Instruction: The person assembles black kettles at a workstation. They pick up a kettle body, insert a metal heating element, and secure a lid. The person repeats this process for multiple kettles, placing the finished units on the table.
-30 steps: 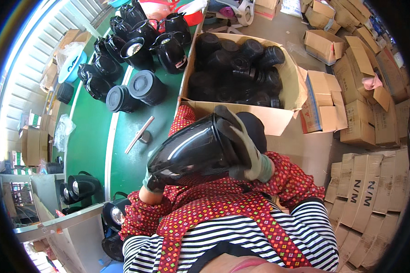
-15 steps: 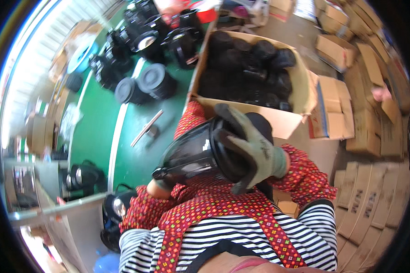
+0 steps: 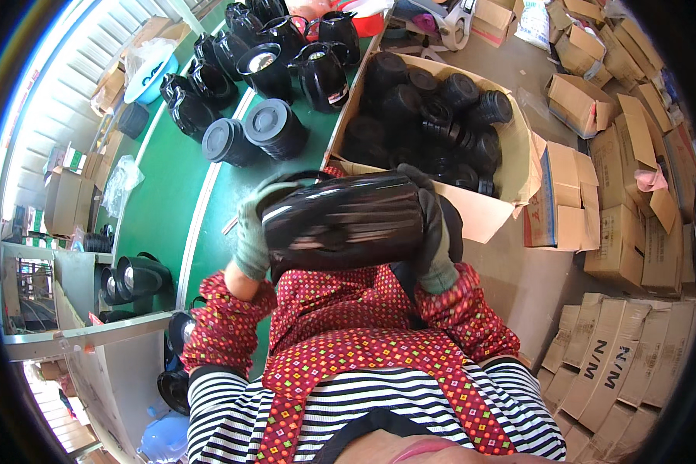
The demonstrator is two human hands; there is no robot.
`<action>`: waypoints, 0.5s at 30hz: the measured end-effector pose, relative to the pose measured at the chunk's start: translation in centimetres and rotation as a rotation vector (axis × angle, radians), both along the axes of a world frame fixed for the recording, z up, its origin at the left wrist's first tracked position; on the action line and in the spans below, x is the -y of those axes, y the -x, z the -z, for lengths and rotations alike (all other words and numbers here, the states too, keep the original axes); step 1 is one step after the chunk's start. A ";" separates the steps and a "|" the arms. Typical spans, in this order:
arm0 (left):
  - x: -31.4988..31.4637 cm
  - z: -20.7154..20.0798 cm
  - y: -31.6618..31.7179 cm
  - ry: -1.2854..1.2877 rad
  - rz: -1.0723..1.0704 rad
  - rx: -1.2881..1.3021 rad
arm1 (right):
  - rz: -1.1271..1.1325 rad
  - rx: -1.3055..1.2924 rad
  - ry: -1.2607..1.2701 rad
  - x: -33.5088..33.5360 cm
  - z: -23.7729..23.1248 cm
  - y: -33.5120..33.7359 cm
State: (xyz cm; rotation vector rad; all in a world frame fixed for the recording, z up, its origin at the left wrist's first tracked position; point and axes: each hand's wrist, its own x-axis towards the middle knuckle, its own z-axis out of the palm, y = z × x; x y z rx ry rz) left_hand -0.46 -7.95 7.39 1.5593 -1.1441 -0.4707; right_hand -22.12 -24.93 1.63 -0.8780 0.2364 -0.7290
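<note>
In front of my chest lies a glossy black jug (image 3: pixel 340 224), tipped on its side and held between both hands. My left hand (image 3: pixel 254 224), in a grey-green glove, is closed around its left end. The other end is gripped by my right hand (image 3: pixel 435 228), gloved too, with the dark fingers wrapped over the rim. Beyond the jug, stacked round black lids (image 3: pixel 274 127) stand on the green table (image 3: pixel 151 220). A metal rod tool (image 3: pixel 229 226) on the table is mostly hidden behind my left hand and the jug.
Several black jugs (image 3: pixel 321 77) stand at the table's far end. An open carton (image 3: pixel 530 182) of black round parts adjoins the table on the right. Flat cartons (image 3: pixel 607 363) are stacked at lower right. More jugs (image 3: pixel 141 277) lie at left, near a metal-edged partition (image 3: pixel 93 336).
The jug has turned from a slant to nearly level. My right hand has shifted from over its rim to its right end, and my left hand has come up into view at the left.
</note>
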 end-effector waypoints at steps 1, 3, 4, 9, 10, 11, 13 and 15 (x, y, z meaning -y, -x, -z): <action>1.0 -1.5 -0.3 -0.091 -0.024 0.026 | 0.017 0.057 -0.135 -0.2 2.6 -0.3; 1.9 -4.3 0.2 -0.169 0.068 0.342 | -0.051 0.091 -0.294 -0.9 5.8 0.1; 1.7 -3.9 0.1 -0.153 0.033 0.442 | -0.104 0.120 -0.373 -1.2 6.5 0.0; 0.7 -6.7 1.0 -0.508 -0.049 0.677 | -0.085 -0.323 0.087 -0.8 8.4 -0.9; 1.1 -6.6 1.2 -0.645 -0.073 0.778 | -0.069 -0.284 0.251 -1.3 6.3 -1.3; 1.5 -6.5 1.2 -0.816 -0.065 0.790 | -0.060 -0.239 0.416 -1.9 2.5 -1.7; 1.5 -6.0 1.4 -0.734 -0.012 0.773 | -0.200 -0.048 0.720 -1.3 -0.9 -1.9; 0.3 -6.7 1.0 -0.502 0.053 0.638 | -0.249 -0.047 1.071 -1.2 -4.5 -2.3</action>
